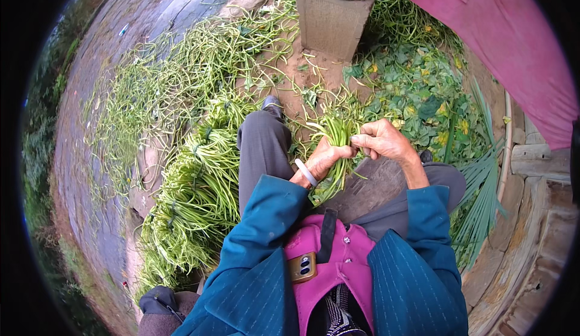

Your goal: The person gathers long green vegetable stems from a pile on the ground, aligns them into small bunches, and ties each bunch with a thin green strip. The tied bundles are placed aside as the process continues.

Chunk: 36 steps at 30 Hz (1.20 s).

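My left hand (325,158), with a pale bracelet at the wrist, grips a bundle of long green stems (334,130) in front of my lap. The stems' upper ends fan out above the fist, and their lower ends hang below it. At the bundle's right side is my right hand (384,140). Its thumb and fingers are pinched together, close against the left thumb. Whatever lies between those fingertips is too small or hidden to make out. To the left of my leg lies a large pile of stem bundles (199,168), tied with dark green strips.
Loose stems (181,69) spread over the ground at the upper left. Cut leaves (417,91), some yellow, lie heaped at the upper right. A palm frond (476,177) rests by the timber edge (521,227). A stone post base (333,23) stands ahead, near pink cloth (503,41).
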Tool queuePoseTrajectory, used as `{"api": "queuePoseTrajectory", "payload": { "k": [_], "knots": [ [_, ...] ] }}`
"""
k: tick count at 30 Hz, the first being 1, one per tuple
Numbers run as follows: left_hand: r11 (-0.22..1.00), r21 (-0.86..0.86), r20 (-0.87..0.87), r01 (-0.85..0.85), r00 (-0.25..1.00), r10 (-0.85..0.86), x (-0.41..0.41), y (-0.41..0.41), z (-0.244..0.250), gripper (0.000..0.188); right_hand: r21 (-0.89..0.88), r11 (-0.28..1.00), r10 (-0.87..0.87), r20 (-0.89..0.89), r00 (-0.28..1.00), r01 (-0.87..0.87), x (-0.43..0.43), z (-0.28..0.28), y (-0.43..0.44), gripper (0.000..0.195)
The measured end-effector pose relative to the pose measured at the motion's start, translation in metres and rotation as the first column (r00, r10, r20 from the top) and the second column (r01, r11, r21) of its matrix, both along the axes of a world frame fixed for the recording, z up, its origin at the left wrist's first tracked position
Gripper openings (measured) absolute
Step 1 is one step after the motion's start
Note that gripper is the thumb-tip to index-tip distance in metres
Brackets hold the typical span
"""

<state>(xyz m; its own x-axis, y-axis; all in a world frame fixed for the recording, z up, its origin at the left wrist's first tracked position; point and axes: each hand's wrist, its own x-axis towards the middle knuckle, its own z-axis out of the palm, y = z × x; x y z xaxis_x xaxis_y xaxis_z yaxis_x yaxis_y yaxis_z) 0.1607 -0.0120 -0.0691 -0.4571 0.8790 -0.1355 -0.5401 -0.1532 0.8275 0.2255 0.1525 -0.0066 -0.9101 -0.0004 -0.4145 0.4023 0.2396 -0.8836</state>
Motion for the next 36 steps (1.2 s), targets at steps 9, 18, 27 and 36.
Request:
{"api": "queuePoseTrajectory", "payload": {
  "k": [9,18,27,36],
  "knots": [
    [0.996,0.064,0.194,0.069,0.978,-0.081,0.003,0.000,0.009,0.025,0.085,0.995,-0.040,-0.180,0.983,0.056,0.000,-0.004,-0.007,0.020],
    [0.848,-0.466,-0.408,-0.252,0.912,0.047,0.001,0.007,-0.025,0.019,0.410,0.831,-0.053,-0.615,0.787,0.376,-0.002,0.006,-0.031,0.017],
    [0.903,-0.410,-0.225,-0.130,0.974,0.038,0.003,0.007,-0.021,0.008,0.304,0.864,-0.185,-0.550,0.815,0.402,0.000,0.000,-0.020,0.008],
    [0.932,-0.228,-0.007,-0.283,0.957,0.289,-0.008,0.004,-0.008,0.011,0.524,0.504,-0.297,-0.641,0.708,0.687,0.018,0.001,0.057,0.020]
  ]
}}
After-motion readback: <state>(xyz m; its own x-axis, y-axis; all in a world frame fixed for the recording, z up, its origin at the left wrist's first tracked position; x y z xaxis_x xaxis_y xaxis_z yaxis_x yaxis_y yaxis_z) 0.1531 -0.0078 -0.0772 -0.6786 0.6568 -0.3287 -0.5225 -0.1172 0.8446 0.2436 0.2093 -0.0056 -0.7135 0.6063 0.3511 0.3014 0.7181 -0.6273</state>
